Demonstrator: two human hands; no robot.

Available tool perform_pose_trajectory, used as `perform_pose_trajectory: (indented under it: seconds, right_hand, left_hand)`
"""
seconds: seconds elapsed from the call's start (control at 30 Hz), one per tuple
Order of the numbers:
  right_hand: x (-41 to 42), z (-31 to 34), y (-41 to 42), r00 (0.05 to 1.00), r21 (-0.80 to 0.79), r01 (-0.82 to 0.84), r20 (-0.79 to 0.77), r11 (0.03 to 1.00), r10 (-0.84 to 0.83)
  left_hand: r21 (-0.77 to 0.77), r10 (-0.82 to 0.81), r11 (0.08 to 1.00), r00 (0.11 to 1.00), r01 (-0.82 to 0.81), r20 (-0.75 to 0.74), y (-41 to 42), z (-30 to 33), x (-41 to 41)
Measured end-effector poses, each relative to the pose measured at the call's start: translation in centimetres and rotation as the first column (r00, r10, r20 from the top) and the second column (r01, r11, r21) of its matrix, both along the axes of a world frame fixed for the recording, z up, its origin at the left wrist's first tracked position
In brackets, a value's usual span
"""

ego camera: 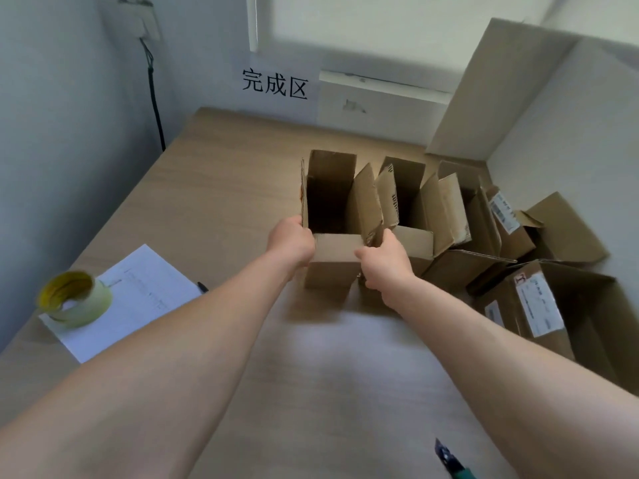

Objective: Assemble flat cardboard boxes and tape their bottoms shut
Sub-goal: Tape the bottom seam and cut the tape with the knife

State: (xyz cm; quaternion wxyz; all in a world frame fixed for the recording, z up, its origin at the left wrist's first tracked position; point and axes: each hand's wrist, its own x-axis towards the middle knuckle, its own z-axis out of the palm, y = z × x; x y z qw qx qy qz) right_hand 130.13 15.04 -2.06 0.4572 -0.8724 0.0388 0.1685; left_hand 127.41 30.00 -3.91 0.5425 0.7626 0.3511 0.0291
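Observation:
An assembled cardboard box (332,261) stands upright on the wooden table (224,188), its top flaps open and its inside dark. My left hand (292,242) grips its near left corner. My right hand (383,261) holds the near right corner, fingers curled round the edge by the right flap. A roll of tape (74,299) with a yellow core lies at the left on a sheet of paper (138,299).
More open boxes (411,202) stand right of the held one, with several others (532,305) heaped along the right wall. A flat cardboard sheet (491,88) leans in the far corner. A pen (202,286) lies by the paper. A cutter (449,459) sits at the near edge.

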Motion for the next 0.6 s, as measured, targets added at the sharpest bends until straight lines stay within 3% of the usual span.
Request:
perform_pose_trajectory:
  seconds: [0.27, 0.43, 0.6]
  right_hand:
    - [-0.4, -1.8, -1.2, 0.987, -0.007, -0.153, 0.039, 0.988, 0.154]
    - [-1.1, -1.7, -1.7, 0.980, -0.033, -0.178, 0.083, 0.984, 0.180]
    - [-3.9, -1.5, -2.2, 0.964, -0.070, -0.254, 0.065, 0.965, 0.259]
  left_hand:
    - [-0.114, -0.039, 0.992, 0.979, 0.063, 0.199, 0.4, -1.4, 2.8]
    - [-0.212, -0.045, 0.973, 0.974, 0.094, 0.224, 0.3, -1.5, 1.1]
    - [0.128, -0.123, 0.987, 0.976, 0.101, 0.177, -1.0, -3.0, -5.3]
